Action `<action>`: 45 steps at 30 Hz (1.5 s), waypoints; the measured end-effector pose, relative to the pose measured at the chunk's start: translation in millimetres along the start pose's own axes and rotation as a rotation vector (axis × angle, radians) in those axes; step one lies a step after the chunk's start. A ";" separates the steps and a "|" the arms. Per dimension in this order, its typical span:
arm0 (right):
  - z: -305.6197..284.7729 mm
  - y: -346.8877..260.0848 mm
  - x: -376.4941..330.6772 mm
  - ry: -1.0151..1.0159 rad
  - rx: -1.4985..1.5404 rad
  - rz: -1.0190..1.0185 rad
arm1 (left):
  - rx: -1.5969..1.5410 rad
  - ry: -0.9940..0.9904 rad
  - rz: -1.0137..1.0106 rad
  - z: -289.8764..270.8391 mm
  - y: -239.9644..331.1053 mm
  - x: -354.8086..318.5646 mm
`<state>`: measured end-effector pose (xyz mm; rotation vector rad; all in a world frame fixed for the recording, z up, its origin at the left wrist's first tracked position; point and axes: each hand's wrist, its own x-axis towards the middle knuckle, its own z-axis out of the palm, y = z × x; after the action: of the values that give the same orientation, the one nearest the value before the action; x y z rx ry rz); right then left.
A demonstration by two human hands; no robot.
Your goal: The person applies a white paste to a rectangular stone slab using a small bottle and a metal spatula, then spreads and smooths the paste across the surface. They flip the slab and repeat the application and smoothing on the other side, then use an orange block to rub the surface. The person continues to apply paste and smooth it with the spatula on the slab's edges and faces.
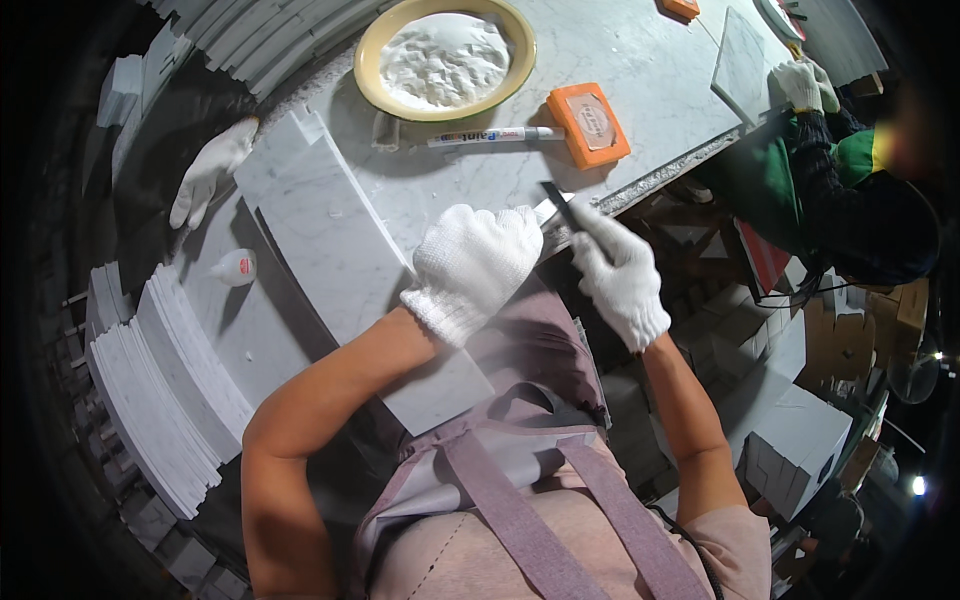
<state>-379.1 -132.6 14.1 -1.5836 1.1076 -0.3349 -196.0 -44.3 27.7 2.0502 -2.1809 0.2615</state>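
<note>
My left hand (pixel 475 268), in a white knit glove, is closed over the near edge of the marble table. A thin white piece (pixel 549 210) sticks out from its fingers; most of it is hidden by the glove. In my right hand (pixel 620 272), gloved the same way, is a dark, flat, file-like tool (pixel 560 206), tilted across the end of the white piece. Whether the two touch, I cannot tell. Under my left forearm lies a long grey-white marble slab (pixel 330 220), reaching toward my lap.
Beyond my hands stand a yellow-rimmed basin (pixel 372 88) of white powder, a paint marker (pixel 490 135) and an orange block (pixel 590 125). To the left are a loose white glove (pixel 212 170), a small white bottle (pixel 236 267) and stacked marble strips (pixel 150 400). A co-worker (pixel 850 190) works at the right.
</note>
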 end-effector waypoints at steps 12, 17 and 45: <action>11.1 -3.0 -6.5 -0.090 -0.006 -0.098 | -0.029 -0.090 -0.049 6.6 0.5 -3.7; 10.8 -0.2 -5.9 0.114 0.117 -0.035 | 0.017 -0.053 -0.032 5.8 0.4 -3.5; 9.8 -24.3 -14.6 0.143 0.693 0.157 | 0.035 -0.040 -0.039 -25.0 6.7 -3.3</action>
<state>-368.3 -116.5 37.0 -0.8663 1.0614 -0.6528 -202.9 -35.3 51.2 2.1321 -2.1721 0.2585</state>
